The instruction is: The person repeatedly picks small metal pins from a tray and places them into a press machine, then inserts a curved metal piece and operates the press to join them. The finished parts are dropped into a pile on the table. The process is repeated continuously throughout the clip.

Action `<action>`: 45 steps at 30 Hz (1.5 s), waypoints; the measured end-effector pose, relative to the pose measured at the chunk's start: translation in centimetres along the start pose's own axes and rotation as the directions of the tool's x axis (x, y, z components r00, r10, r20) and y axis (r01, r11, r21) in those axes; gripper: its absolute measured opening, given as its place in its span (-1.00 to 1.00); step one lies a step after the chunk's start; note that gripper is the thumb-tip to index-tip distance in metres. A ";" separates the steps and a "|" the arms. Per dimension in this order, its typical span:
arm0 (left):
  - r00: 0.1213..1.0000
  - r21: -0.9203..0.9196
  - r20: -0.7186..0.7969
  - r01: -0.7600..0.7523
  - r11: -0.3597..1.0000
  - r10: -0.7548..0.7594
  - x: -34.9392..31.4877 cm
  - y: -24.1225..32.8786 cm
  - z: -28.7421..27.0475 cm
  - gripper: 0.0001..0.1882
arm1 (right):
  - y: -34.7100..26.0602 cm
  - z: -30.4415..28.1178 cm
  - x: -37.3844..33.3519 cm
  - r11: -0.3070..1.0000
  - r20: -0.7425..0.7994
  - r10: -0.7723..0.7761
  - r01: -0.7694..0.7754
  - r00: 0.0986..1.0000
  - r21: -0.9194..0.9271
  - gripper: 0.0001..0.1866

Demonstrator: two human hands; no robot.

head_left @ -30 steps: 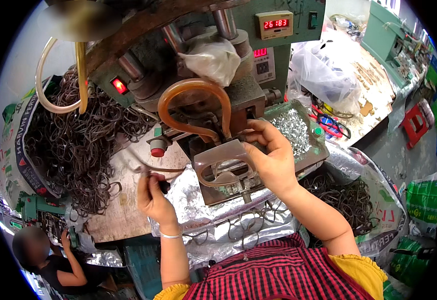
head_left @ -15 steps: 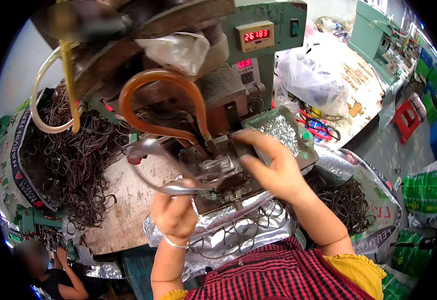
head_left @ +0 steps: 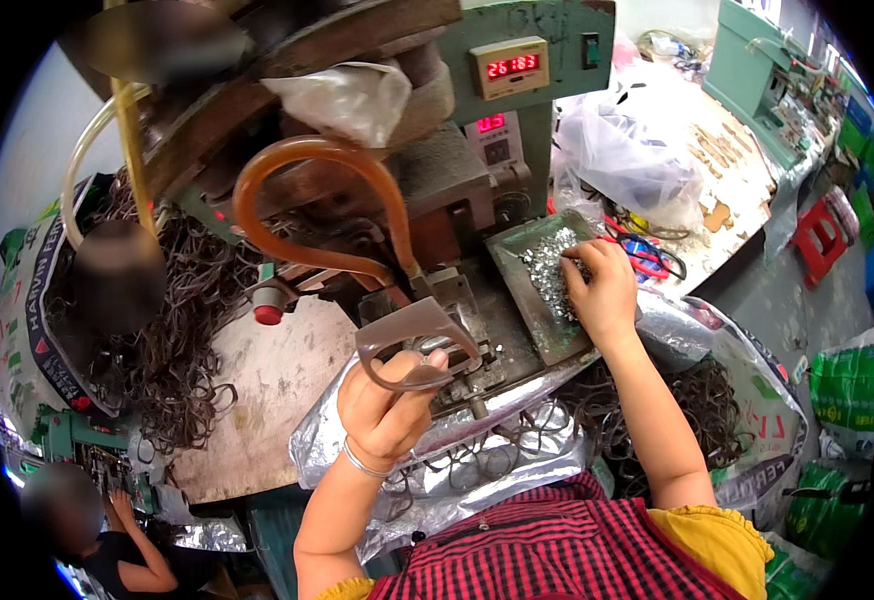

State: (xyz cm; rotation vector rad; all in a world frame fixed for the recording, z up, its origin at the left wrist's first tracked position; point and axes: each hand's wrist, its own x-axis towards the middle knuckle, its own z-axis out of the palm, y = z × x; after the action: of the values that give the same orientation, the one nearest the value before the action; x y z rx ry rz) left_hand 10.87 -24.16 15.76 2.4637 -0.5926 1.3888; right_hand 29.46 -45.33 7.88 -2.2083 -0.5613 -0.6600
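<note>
My left hand (head_left: 389, 405) is closed on the lower edge of a brown, see-through plastic frame (head_left: 417, 335), looped like a spectacle frame. It holds the frame up in front of the press's metal jig (head_left: 472, 375), partly covering it. To the right, my right hand (head_left: 602, 290) reaches over a green metal tray (head_left: 557, 345). Its thumb and fingertips are pinched together at a heap of small shiny metal parts (head_left: 549, 268); anything between them is too small to make out.
An orange hose (head_left: 247, 200) loops above the jig. A red push button (head_left: 268, 313) stands left of it. Brown looped pieces pile up at the left (head_left: 172, 330) and in a sack at the right (head_left: 697, 410). Silver foil (head_left: 467, 480) covers the front edge. Another person works at lower left.
My right hand has moved from the jig rightward to the metal parts in the tray. My left hand has shifted right, turning the frame and bringing it closer to the jig.
</note>
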 end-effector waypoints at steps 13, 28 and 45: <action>0.977 0.136 -0.032 0.213 0.967 -0.211 -5.8 1.9 -3.4 -0.62 | 1.5 1.0 -1.7 0.997 0.094 0.071 -0.074 0.993 0.027 -0.76; 0.005 0.488 -0.630 0.780 -0.392 -0.776 -24.3 -22.1 -26.0 -0.65 | -0.5 0.0 -1.5 0.879 0.208 0.189 -0.260 0.960 0.399 -0.86; 0.108 -0.253 -0.158 0.956 0.146 -0.982 -19.8 -15.6 -9.8 -0.68 | -10.6 -4.3 0.1 0.839 0.197 -0.139 0.009 0.971 0.544 -0.85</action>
State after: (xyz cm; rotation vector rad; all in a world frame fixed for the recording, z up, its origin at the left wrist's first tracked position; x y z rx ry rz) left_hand 1.54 -1.95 3.53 1.6826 0.9751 0.9449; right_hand 22.31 -41.99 16.13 -1.7340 -0.8423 -0.2333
